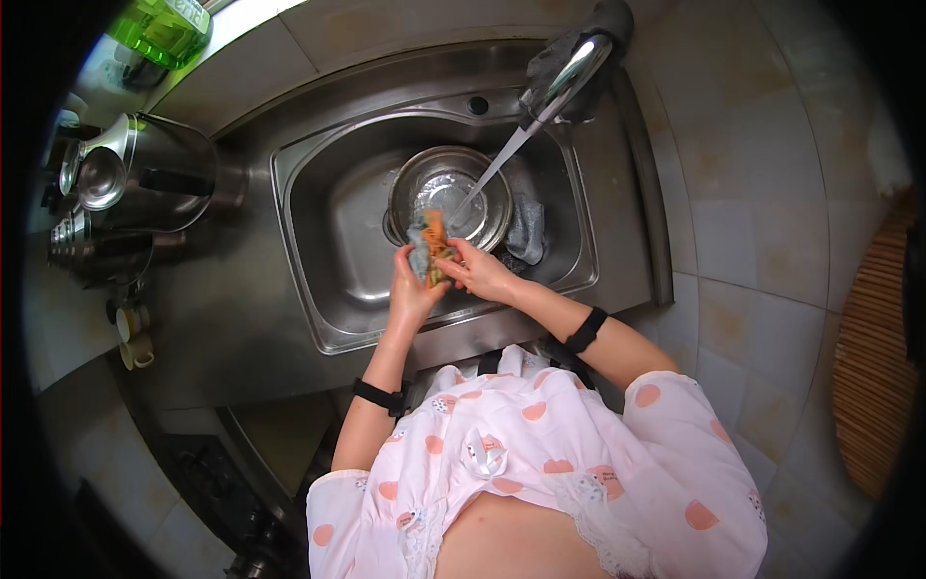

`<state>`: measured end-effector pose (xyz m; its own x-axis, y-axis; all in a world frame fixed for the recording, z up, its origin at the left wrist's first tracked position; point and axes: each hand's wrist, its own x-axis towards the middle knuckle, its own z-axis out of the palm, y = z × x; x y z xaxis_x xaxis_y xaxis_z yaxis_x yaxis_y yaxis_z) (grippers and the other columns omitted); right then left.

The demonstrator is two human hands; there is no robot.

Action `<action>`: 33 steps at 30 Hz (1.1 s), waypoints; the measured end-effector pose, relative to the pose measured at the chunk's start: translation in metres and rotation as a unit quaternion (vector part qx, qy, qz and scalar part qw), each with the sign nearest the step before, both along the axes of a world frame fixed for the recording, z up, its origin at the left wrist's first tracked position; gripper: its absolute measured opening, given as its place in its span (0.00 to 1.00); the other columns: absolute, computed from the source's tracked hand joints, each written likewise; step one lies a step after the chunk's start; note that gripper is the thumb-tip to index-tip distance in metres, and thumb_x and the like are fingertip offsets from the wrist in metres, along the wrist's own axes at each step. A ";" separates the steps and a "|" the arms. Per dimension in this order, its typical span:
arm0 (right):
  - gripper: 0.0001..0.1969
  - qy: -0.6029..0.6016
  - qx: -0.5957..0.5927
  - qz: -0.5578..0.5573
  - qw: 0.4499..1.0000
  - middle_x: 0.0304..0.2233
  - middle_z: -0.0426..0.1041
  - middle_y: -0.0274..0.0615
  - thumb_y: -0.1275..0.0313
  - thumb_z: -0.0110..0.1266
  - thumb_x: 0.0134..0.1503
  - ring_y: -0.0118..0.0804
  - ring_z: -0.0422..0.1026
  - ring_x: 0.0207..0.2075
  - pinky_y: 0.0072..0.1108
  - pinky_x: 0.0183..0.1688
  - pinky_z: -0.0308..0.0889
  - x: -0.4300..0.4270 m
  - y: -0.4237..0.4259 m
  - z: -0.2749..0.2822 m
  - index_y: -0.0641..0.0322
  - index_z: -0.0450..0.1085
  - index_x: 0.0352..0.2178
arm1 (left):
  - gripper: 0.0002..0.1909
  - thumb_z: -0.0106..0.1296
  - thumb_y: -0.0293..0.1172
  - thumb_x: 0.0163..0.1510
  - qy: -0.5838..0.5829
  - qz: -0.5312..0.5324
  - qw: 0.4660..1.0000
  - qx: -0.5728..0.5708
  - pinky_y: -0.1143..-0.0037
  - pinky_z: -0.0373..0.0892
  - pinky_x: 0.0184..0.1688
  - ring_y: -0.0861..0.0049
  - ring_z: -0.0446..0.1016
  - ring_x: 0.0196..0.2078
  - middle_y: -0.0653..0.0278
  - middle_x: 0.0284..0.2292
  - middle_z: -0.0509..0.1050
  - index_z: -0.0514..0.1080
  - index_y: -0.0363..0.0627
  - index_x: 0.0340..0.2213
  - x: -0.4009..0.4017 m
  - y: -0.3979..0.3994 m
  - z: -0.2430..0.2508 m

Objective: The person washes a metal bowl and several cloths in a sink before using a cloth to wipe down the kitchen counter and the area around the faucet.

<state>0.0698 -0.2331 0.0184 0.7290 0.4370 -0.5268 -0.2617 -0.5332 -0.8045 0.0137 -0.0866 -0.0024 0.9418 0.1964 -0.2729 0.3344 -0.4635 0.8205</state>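
Observation:
Both my hands are over the near part of a stainless steel sink [347, 210]. Between them is a crumpled, multicoloured cloth [434, 246], orange, grey-blue and yellowish. My left hand [414, 289] grips its left side, and my right hand [481, 273] pinches its right side. Just beyond the cloth, a round metal pot [405, 170] stands in the sink. Water from the chrome faucet [579, 61] runs into this pot. To the pot's right lies a wet grey cloth [528, 231]. A dark scouring pad, partly hidden by my right hand, seems to lie beside it.
A large metal pitcher [173, 174], stacked metal cups [69, 235] and small yellowish mugs [136, 351] stand on the counter at left. A green liquid bottle [163, 32] is at the upper left. Dark cloth wraps the faucet's base. Tiled wall and a round slatted mat [875, 347] are at right.

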 end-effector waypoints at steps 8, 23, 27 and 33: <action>0.18 0.026 0.232 -0.032 0.972 0.37 0.67 0.39 0.74 0.51 0.47 0.24 0.64 0.38 0.17 0.40 0.60 0.012 -0.016 0.022 0.68 0.60 0.41 | 0.32 0.53 0.37 0.44 0.102 0.119 0.846 -0.510 0.73 0.63 0.43 0.73 0.64 0.44 0.62 0.42 0.64 0.53 0.38 0.46 0.004 -0.003 0.023; 0.18 0.225 0.314 -0.230 0.893 0.37 0.65 0.33 0.66 0.49 0.50 0.27 0.65 0.39 0.22 0.39 0.65 0.007 -0.045 0.036 0.58 0.57 0.41 | 0.18 0.47 0.28 0.48 0.057 0.226 0.678 -0.698 0.68 0.58 0.49 0.70 0.64 0.45 0.61 0.42 0.66 0.61 0.39 0.42 0.018 0.002 0.017; 0.14 0.230 0.356 -0.335 0.841 0.35 0.66 0.32 0.65 0.48 0.51 0.25 0.65 0.38 0.22 0.38 0.64 0.014 -0.056 0.019 0.57 0.59 0.38 | 0.15 0.47 0.25 0.47 0.037 0.288 0.648 -0.704 0.71 0.60 0.48 0.71 0.66 0.43 0.62 0.39 0.68 0.64 0.38 0.39 0.023 0.013 0.006; 0.11 0.046 0.204 -0.372 0.904 0.30 0.67 0.30 0.63 0.48 0.52 0.20 0.66 0.32 0.13 0.33 0.62 0.022 -0.085 0.000 0.58 0.63 0.33 | 0.15 0.46 0.21 0.46 -0.012 0.298 0.688 -0.662 0.72 0.62 0.46 0.72 0.67 0.42 0.62 0.39 0.68 0.63 0.38 0.40 0.019 0.027 0.008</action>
<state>0.0919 -0.3178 0.0188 0.8625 0.0152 -0.5058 -0.5019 0.1538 -0.8512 0.0330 -0.0600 0.0053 0.8086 0.1440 -0.5705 0.1202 0.9087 0.3998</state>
